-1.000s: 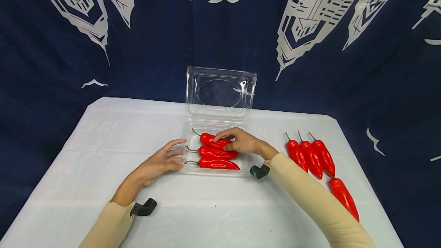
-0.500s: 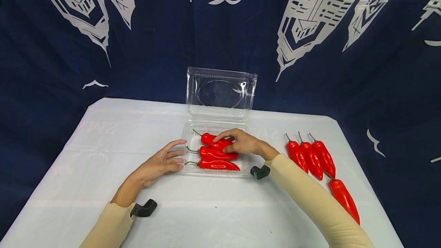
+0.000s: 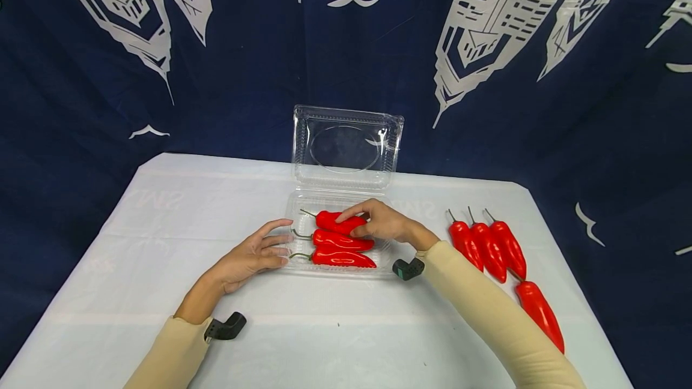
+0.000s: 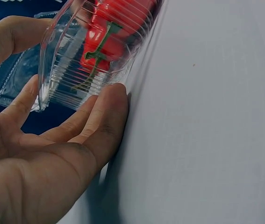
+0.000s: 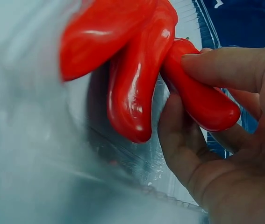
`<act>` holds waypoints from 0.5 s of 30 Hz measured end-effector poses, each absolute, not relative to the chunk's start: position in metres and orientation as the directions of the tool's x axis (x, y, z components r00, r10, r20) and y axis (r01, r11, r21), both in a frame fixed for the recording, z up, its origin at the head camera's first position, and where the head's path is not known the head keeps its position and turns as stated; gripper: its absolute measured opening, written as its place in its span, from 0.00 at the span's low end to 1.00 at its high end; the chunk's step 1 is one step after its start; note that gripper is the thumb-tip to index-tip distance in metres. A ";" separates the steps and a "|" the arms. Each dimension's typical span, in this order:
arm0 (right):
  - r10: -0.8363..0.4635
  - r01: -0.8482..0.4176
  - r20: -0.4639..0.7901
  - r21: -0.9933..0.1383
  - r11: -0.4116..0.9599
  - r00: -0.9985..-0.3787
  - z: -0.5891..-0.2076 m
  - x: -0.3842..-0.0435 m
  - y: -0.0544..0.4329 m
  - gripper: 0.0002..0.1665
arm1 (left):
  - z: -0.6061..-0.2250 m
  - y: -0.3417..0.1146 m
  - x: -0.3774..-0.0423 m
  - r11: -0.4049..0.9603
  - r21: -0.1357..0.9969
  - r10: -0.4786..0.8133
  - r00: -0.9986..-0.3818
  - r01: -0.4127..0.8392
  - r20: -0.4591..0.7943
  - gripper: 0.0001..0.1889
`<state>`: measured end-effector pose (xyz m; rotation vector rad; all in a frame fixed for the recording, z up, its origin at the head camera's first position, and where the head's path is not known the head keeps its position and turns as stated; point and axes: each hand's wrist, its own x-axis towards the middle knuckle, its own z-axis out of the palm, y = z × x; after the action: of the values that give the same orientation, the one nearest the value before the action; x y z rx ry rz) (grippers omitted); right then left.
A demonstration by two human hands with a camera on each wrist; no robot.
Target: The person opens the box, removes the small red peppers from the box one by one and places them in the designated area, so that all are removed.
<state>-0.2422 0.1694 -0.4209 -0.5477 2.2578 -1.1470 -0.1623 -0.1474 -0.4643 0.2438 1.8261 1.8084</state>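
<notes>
A clear plastic clamshell container [image 3: 385, 257] stands on the table with its lid [image 3: 346, 143] raised at the back. Three red peppers lie in its base, stems to the left: a front pepper [image 3: 342, 257], a middle pepper [image 3: 340, 239] and a back pepper [image 3: 330, 220]. My right hand [image 3: 378, 221] pinches the back pepper near its tip, between thumb and fingers, as the right wrist view shows on that pepper [image 5: 200, 100]. At the container's left side, my left hand [image 3: 254, 257] rests with extended fingers against the ribbed wall [image 4: 71, 84].
Several more red peppers lie on the right of the white table [image 3: 303, 341]: a group with one pepper [image 3: 489, 251] in its middle, and a single pepper [image 3: 539, 314] nearer the front, beside my right sleeve [image 3: 486, 311]. A dark blue printed cloth [image 3: 243, 77] hangs behind.
The back pepper has turned slightly in my right hand, its stem end dropping a little and shifting left. My left hand and the other peppers have stayed in place.
</notes>
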 end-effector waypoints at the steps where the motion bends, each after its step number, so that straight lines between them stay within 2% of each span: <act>1: -0.567 -0.098 -0.288 -0.827 0.554 -0.772 -0.421 -0.243 0.169 0.22 | -0.464 -0.147 -0.162 0.077 0.966 0.495 -0.831 -0.249 -0.254 0.44; 9: -0.551 -0.059 -0.286 -0.849 0.526 -0.784 -0.423 -0.245 0.169 0.19 | -0.464 -0.147 -0.163 0.074 0.966 0.499 -0.830 -0.247 -0.251 0.44; 15: -0.571 -0.019 -0.270 -0.894 0.447 -0.775 -0.421 -0.244 0.170 0.19 | -0.465 -0.148 -0.163 0.079 0.966 0.503 -0.827 -0.246 -0.252 0.44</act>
<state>-0.2440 0.1704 -0.4213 -0.4919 2.1530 -1.3204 -0.1627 -0.1478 -0.4646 0.2537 1.8235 1.8032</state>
